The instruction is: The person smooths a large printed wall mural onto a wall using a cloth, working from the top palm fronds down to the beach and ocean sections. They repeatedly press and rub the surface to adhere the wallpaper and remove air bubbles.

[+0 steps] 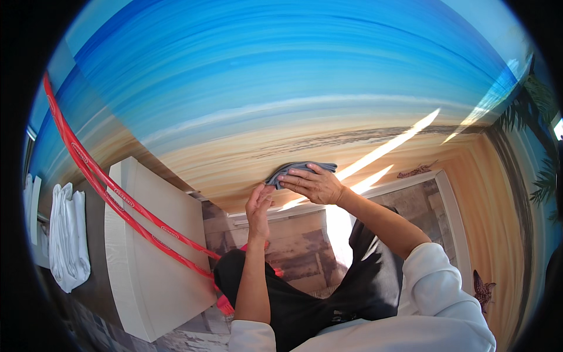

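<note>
My right hand [311, 183] lies over a folded grey cloth [303, 166], with its fingers spread along it. The cloth rests against the lower, sand-coloured part of a wall with a beach mural [246, 152]. My left hand [258, 211] is raised at the cloth's left end, palm partly turned towards the right hand. Its fingertips are beside the cloth's corner; whether they pinch it I cannot tell. Below both hands runs the white baseboard [378, 192] at the foot of the wall.
Two long red straps or tubes [132, 202] bearing writing pass left of my knee. Behind them stands a pale cabinet [171, 246]; further left hangs white folded fabric [68, 237]. Wood-patterned flooring [303, 246] lies below. The mural wall turns a corner [481, 132] at right.
</note>
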The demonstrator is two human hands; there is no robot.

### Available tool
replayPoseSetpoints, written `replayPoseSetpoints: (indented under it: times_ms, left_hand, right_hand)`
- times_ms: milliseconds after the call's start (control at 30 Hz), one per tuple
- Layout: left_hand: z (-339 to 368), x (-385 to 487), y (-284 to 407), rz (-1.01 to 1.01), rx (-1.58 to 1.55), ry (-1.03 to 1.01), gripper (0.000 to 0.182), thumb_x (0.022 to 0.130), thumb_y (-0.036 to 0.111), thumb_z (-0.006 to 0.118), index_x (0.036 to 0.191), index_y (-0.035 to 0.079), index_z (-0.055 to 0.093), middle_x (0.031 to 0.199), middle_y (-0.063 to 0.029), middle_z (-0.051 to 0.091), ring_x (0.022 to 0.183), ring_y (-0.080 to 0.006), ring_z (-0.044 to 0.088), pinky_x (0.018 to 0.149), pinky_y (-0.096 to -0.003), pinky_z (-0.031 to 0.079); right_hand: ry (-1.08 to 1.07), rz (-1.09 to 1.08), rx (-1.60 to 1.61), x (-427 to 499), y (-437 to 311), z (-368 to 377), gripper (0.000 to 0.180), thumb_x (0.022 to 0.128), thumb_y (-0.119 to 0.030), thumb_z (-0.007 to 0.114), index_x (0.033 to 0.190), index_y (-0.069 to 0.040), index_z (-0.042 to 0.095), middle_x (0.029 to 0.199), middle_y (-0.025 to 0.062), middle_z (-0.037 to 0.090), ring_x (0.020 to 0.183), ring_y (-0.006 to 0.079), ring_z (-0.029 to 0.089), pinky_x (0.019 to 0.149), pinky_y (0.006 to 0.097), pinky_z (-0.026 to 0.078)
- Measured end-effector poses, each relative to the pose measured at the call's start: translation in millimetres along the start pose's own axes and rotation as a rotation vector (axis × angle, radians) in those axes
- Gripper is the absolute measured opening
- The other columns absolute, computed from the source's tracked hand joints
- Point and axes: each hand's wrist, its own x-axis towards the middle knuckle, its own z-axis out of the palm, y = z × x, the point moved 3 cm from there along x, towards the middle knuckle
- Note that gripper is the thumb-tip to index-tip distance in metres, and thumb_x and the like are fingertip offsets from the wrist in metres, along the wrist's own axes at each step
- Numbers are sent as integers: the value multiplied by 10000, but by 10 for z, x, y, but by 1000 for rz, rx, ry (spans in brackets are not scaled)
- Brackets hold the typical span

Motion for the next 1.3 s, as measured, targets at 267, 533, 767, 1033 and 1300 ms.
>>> replayPoseSetpoints:
  times_ms: [267,533,767,1033,1300]
  left_hand:
    - [106,36,2,-23,18,-36,444,994,79,601,1426,6,529,1325,-140,666,1268,-229,605,929,-337,493]
    - [176,-209,277,76,173,12,310,992,18,607,1301,-7,611,1245,-136,693,1151,-196,657,901,-298,514]
    - [558,-70,1397,625,645,1,160,979,-55,542,1106,-55,638,1142,-151,717,1033,-236,673,948,-358,523]
    - [1436,417,2189,1385,974,-162,161,850,-128,557,930,-9,630,1066,-124,737,979,-344,656,839,-425,521]
    - [1589,503,1883,1458,1153,-100,84,812,-25,648,850,41,683,1076,-93,720,1042,-317,552,921,-428,459]
  right_hand:
    - [471,414,-37,930,782,-885,599,874,-174,609,1461,-291,613,1615,4,468,1548,310,300,1267,562,9]
    - [550,894,-14,348,99,-94,523,946,-207,579,1444,-45,563,1598,351,327,1511,603,156,1205,712,46]
    - [544,1167,140,57,-478,232,656,941,-94,589,1527,79,351,1589,453,195,1454,693,164,1170,734,187]
    - [666,1011,-2,836,729,-907,619,891,-157,621,1497,-67,535,1643,311,294,1534,571,156,1225,666,56]
    - [763,1178,-46,90,769,-527,699,962,-262,550,1610,-83,361,1702,276,152,1553,545,110,1235,654,88]
